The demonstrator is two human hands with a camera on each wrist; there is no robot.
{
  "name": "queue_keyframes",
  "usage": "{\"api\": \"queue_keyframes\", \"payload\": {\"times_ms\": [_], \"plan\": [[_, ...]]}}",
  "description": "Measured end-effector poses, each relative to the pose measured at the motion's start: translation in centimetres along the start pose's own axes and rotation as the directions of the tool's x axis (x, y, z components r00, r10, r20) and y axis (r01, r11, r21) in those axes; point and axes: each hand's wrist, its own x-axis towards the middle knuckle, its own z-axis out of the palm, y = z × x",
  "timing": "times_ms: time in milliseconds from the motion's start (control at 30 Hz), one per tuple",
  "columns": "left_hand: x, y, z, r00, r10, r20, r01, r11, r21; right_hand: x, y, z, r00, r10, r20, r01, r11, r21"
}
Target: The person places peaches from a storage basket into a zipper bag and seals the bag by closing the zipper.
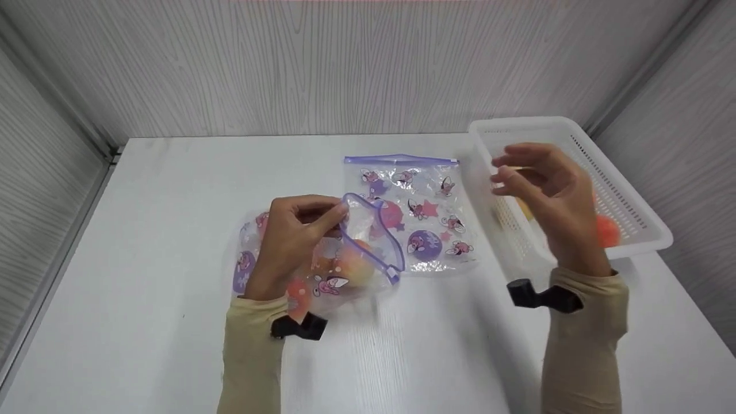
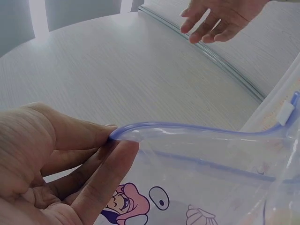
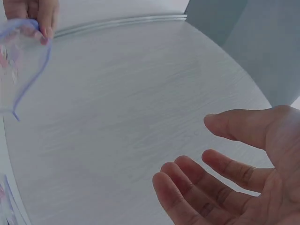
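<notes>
My left hand [image 1: 299, 236] pinches the purple zip edge of a clear printed zip bag [image 1: 330, 282], between thumb and forefinger. The bag's mouth gapes, and a white slider [image 2: 285, 112] sits at its far end. Inside lie a yellow-orange round thing [image 1: 357, 264] and a red-orange one [image 1: 298, 296], partly hidden by the print and my hand. My right hand [image 1: 560, 195] is in the air over the near left part of a white basket [image 1: 627, 172]. Its fingers are relaxed and apart from the thumb, with nothing between them in the right wrist view.
A second printed zip bag [image 1: 428, 221] lies flat behind the held one, its purple zip toward the back wall. In the basket are a red-orange round thing [image 1: 608, 231] and something yellow [image 1: 524, 208], mostly behind my right hand. Panelled walls stand at the back and sides.
</notes>
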Motion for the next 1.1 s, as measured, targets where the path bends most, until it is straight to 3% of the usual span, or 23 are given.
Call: {"api": "queue_keyframes", "payload": {"times_ms": [67,133,200,267,367,433,567,667,833,900,967,1100], "plan": [[0.0,0.0,-0.1,1.0,0.005,-0.002,-0.005,1.0,-0.002,0.5,-0.7,-1.7,0.999,0.013,-0.04,-0.017,0.994,-0.112],[0.0,0.1,-0.1,1.0,0.007,-0.002,-0.007,1.0,-0.007,1.0,-1.0,-3.6,0.995,0.051,-0.085,-0.074,0.951,-0.302],[0.0,0.1,-0.2,1.0,0.008,-0.001,-0.008,1.0,-0.01,1.4,-1.0,-5.4,0.986,0.104,-0.132,-0.157,0.851,-0.501],[0.0,0.2,-0.2,1.0,0.008,-0.004,-0.008,1.0,-0.008,1.7,-0.7,-7.1,0.968,0.18,-0.172,-0.249,0.719,-0.649],[0.1,0.2,-0.3,1.0,0.005,-0.009,-0.005,1.0,0.009,2.2,0.4,-9.6,0.933,0.297,-0.204,-0.346,0.58,-0.737],[0.1,0.2,-0.4,1.0,0.0,-0.011,0.0,1.0,0.016,2.4,1.4,-11.1,0.909,0.359,-0.213,-0.381,0.505,-0.774],[0.1,0.2,-0.5,1.0,-0.006,-0.013,0.006,1.0,0.015,2.6,3.7,-13.6,0.878,0.429,-0.214,-0.392,0.384,-0.836],[0.0,0.1,-0.5,1.0,-0.012,-0.015,0.012,1.0,0.007,2.5,5.3,-15.3,0.839,0.506,-0.199,-0.398,0.323,-0.859],[-0.1,0.0,-0.3,1.0,-0.014,-0.016,0.014,1.0,-0.002,2.0,7.4,-17.4,0.734,0.659,-0.165,-0.417,0.246,-0.875],[-0.2,0.0,-0.2,1.0,-0.012,-0.014,0.012,1.0,-0.009,1.6,8.0,-18.0,0.702,0.694,-0.157,-0.416,0.221,-0.882],[-0.1,0.0,-0.1,1.0,-0.009,-0.009,0.009,1.0,-0.015,1.3,8.5,-18.4,0.681,0.715,-0.158,-0.416,0.201,-0.887],[0.0,0.0,0.0,1.0,0.001,0.002,-0.001,1.0,-0.021,1.1,9.2,-19.0,0.68,0.714,-0.166,-0.41,0.182,-0.894]]}}
